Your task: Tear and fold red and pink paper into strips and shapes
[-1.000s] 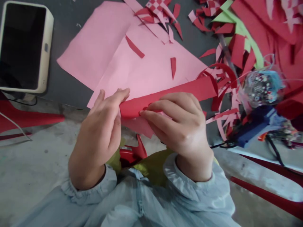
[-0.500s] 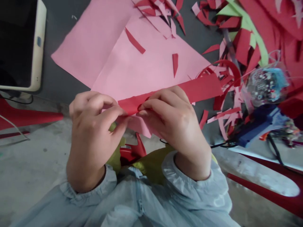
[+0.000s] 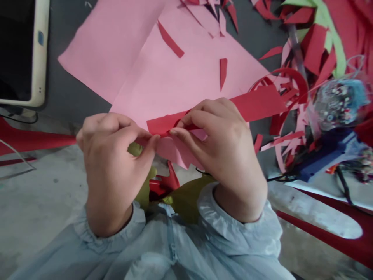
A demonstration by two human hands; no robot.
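A long red paper strip (image 3: 262, 103) lies slantwise over a pink paper sheet (image 3: 186, 74) by the table's near edge. My left hand (image 3: 116, 151) pinches the strip's lower edge near its left end between thumb and fingertips. Close beside it, my right hand (image 3: 218, 136) grips the same edge, thumb below and fingers above. Between the two thumbs the edge looks folded or rolled in a narrow band. Pink paper hangs over the table edge beneath my hands.
A device with a dark screen (image 3: 17, 50) lies at the left. Red and pink scraps (image 3: 291, 140), a green paper piece (image 3: 332, 35), a clear bag of small beads (image 3: 335, 105) and a blue tool (image 3: 329, 155) crowd the right. A red chair (image 3: 35, 136) stands below left.
My fingers have shifted along the strip's lower edge, and my right thumb now shows pressed against it. The view has moved slightly, so the table things appear displaced.
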